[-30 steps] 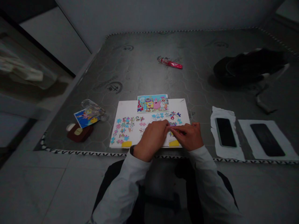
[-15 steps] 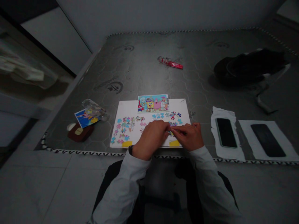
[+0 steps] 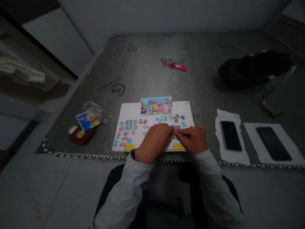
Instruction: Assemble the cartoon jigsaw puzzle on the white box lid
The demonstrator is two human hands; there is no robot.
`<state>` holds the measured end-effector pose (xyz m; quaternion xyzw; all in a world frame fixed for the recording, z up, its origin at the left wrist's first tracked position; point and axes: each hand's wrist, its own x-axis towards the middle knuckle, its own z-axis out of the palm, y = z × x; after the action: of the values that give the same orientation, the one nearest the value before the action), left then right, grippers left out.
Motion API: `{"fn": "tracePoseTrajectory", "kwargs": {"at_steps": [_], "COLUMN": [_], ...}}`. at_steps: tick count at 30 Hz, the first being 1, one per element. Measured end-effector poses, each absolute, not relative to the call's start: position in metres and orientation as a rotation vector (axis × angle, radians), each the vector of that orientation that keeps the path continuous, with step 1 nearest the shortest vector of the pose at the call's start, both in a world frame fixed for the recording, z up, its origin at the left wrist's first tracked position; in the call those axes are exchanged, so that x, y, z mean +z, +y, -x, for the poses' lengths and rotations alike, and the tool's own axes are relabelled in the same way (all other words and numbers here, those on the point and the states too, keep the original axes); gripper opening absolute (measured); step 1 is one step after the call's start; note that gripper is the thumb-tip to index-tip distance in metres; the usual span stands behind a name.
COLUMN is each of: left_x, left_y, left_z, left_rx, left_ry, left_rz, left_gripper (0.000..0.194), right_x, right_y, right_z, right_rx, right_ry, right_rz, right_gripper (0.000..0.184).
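The left hand [image 3: 153, 143] and right hand [image 3: 192, 140] rest low on a white board [image 3: 183, 106], fingers curled and closed rather than spread, with their fingertips meeting or almost meeting over a small cluster of jigsaw pieces [image 3: 176, 127]. Whether either hand pinches a piece is hidden from view. A dark band [image 3: 132, 154] circles the left wrist, and both arms wear white sleeves. The pieces lie on the board in two loose groups, too many to count exactly: one left of the hands, one above and right of them. Two yellow patches [image 3: 129, 147] sit along the board's near edge, and one printed cartoon picture [image 3: 156, 106] overlaps its far edge. All of this lies on a grey mattress [image 3: 143, 74]. To the right are two phones [image 3: 230, 136], each on its own white sheet [image 3: 250, 133]. To the left are one smaller picture card [image 3: 85, 121], one clear plastic bag [image 3: 95, 112] and one brown pouch [image 3: 81, 135]. Farther off lie one red tube [image 3: 173, 65] and one dark bag [image 3: 252, 68].
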<state>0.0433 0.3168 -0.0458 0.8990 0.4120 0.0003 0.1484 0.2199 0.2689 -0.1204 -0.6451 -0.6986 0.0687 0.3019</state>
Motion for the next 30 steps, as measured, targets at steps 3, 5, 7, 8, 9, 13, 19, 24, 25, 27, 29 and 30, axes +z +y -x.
{"fn": "tracePoseTrajectory", "kwargs": {"at_steps": [3,5,7,8,9,13,19,24,25,27,29,30], "left_x": [-0.044,-0.041,-0.04,-0.039,-0.039,-0.042,-0.042,-0.041,-0.041,-0.042,-0.042,-0.042], "left_y": [0.316,0.315,0.316,0.316,0.317,0.322,0.324,0.322,0.322,0.323,0.323,0.323], "left_z": [-0.045,-0.045,-0.044,-0.043,-0.041,-0.031,-0.026,-0.029,-0.029,-0.029,-0.029,-0.029], "left_rx": [-0.001,-0.015,-0.032,-0.038,-0.043,-0.018,0.049,0.049,0.047,0.044,0.042,0.041], "left_ry": [1.156,1.15,1.171,1.191,1.215,1.303,1.32,1.315,1.319,1.326,1.331,1.33], "left_rz": [-2.58,-2.572,-2.571,-2.571,-2.568,-2.546,-2.567,-2.561,-2.561,-2.565,-2.572,-2.575], "left_gripper": [0.018,0.019,0.02,0.021,0.021,0.018,0.013,0.013,0.013,0.013,0.012,0.012], "right_x": [-0.12,-0.12,-0.121,-0.121,-0.121,-0.122,-0.121,-0.121,-0.121,-0.121,-0.121,-0.121], "right_y": [0.269,0.269,0.269,0.269,0.269,0.269,0.269,0.268,0.268,0.268,0.269,0.269], "right_z": [-0.218,-0.218,-0.218,-0.218,-0.219,-0.22,-0.22,-0.221,-0.221,-0.221,-0.22,-0.22], "right_rx": [0.194,0.199,0.21,0.214,0.217,0.223,0.158,0.127,0.123,0.103,0.08,0.075], "right_ry": [-1.833,-1.823,-1.828,-1.831,-1.834,-1.846,-1.875,-1.905,-1.911,-1.932,-1.967,-1.983], "right_rz": [1.75,1.768,1.771,1.767,1.762,1.733,1.712,1.681,1.68,1.688,1.701,1.703], "right_gripper": [0.023,0.026,0.027,0.026,0.025,0.022,0.022,0.021,0.022,0.024,0.025,0.026]}}
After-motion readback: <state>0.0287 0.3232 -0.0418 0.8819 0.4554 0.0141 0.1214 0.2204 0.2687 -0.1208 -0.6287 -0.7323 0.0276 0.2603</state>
